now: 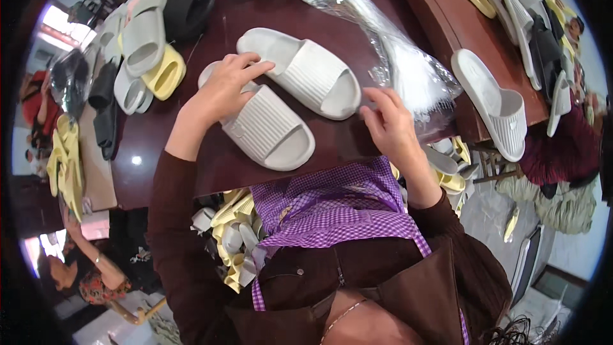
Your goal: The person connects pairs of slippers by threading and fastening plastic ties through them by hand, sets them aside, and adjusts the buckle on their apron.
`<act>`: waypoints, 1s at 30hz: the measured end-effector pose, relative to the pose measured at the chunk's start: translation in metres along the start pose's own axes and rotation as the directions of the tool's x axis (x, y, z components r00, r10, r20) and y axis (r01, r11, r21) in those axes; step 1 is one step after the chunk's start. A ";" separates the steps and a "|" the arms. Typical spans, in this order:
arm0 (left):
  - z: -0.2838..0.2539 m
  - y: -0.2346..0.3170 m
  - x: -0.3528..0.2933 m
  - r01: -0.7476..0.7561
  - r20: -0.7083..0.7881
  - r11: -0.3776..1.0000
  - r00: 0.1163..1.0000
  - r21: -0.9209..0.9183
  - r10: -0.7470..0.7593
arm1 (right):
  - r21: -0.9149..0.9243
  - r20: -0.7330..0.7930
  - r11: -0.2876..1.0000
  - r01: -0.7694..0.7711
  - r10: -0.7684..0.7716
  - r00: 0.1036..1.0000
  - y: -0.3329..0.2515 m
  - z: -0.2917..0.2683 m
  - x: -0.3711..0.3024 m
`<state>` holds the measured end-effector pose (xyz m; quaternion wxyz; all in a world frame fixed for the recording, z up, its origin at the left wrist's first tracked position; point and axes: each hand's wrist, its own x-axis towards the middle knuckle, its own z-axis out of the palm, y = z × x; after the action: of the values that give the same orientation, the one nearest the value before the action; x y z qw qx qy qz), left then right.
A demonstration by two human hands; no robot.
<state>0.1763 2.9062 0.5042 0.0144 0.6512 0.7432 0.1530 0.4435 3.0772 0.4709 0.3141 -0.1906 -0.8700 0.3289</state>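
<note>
Two light grey slide slippers (pixel 271 131) lie side by side on the dark red table, ribbed straps up and toes toward the lower right. My left hand (pixel 223 86) rests over the heel of the nearer slipper, partly hiding it. Its fingers are apart, and the fingertips reach the heel edge of the farther slipper (pixel 316 76). Just right of that slipper's toe, my right hand (pixel 391 121) hovers with loosely bent fingers, thumb apart, nothing visible between them.
Clear plastic bags (pixel 408 57) lie in a pile beyond my right hand. Another grey slipper (pixel 491 102) sits at the right table edge. Grey, black and yellow slippers (pixel 143 32) crowd the left; several more fill the space below the table. Other people work at both sides.
</note>
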 end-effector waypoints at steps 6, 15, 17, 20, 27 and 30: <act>0.025 -0.024 0.028 -0.114 0.113 0.975 0.984 -0.188 0.137 | 0.107 -0.033 0.994 0.035 -0.032 0.999 -0.002 -0.041 -0.011; 0.011 0.035 0.004 0.231 -0.044 0.867 0.960 -0.441 -0.278 | 0.067 -0.152 0.983 -0.173 0.182 0.972 0.034 -0.085 0.002; 0.010 0.037 0.000 0.310 -0.090 0.797 0.907 -0.519 -0.411 | 0.038 -0.120 0.992 -0.123 0.127 0.985 0.040 -0.082 0.008; 0.016 0.020 -0.009 0.463 -0.250 0.789 0.774 -0.403 -0.582 | -0.016 -0.053 1.000 -0.017 0.016 0.998 0.049 -0.070 0.018; 0.031 -0.004 -0.009 0.635 -0.328 0.714 0.635 -0.294 -0.699 | -0.403 0.166 0.885 0.233 -0.180 0.970 0.063 -0.048 0.048; 0.031 -0.001 -0.009 0.676 -0.240 0.629 0.585 -0.384 -0.775 | -0.480 0.267 0.830 0.282 -0.168 0.949 0.067 -0.045 0.055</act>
<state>0.1832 2.9039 0.4731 0.0131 0.2361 0.9063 0.3504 0.4421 3.1748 0.4740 0.1933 -0.1263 -0.9708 0.0646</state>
